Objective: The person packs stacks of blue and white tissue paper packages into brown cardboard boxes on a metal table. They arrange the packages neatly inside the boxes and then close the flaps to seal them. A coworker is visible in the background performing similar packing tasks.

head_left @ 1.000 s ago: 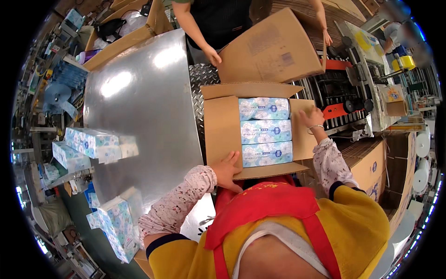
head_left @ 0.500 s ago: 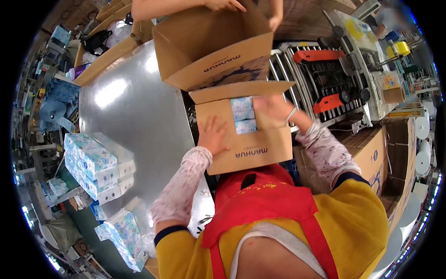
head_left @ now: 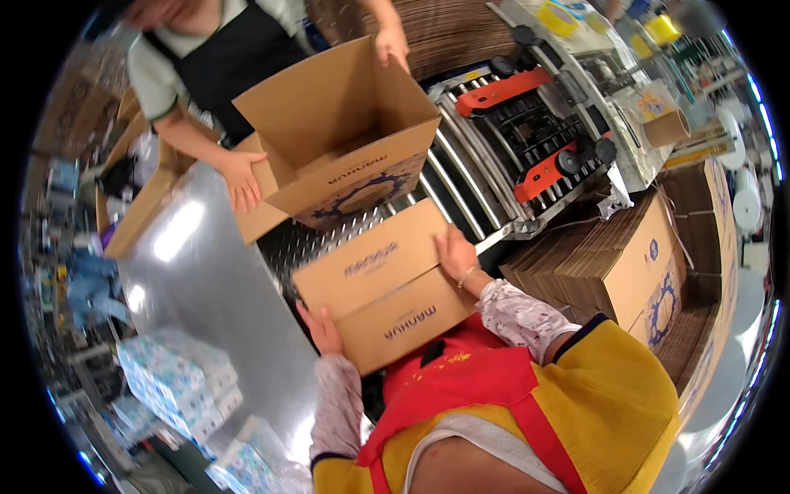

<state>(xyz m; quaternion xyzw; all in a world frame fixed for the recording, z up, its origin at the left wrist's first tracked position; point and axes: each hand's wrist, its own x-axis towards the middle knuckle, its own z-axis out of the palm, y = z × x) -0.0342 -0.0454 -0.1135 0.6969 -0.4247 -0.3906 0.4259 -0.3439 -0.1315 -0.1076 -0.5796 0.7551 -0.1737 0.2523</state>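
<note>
A brown cardboard box (head_left: 387, 292) lies before me with its top flaps folded down, meeting at a seam. It sits at a slant, close against my red apron. My left hand (head_left: 326, 333) holds the box's left side, thumb on the top edge. At the opposite side, my right hand (head_left: 455, 253) grips the upper right edge, with its fingers over the flap. What the box contains is hidden under the flaps. Just beyond it stands a larger open cardboard box (head_left: 354, 132), tilted, with a co-worker's hands at its sides.
A roller conveyor (head_left: 457, 177) with red guide arms (head_left: 504, 90) runs off to the far right. On my left is a shiny metal table (head_left: 218, 255) with wrapped blue-and-white packs (head_left: 177, 379) at its near end. Stacked flat cartons (head_left: 609, 272) stand at the right.
The box's flaps have come down over the blue packs, and the box has turned to a slant. My hands have moved to its sides. The co-worker's open box has shifted left.
</note>
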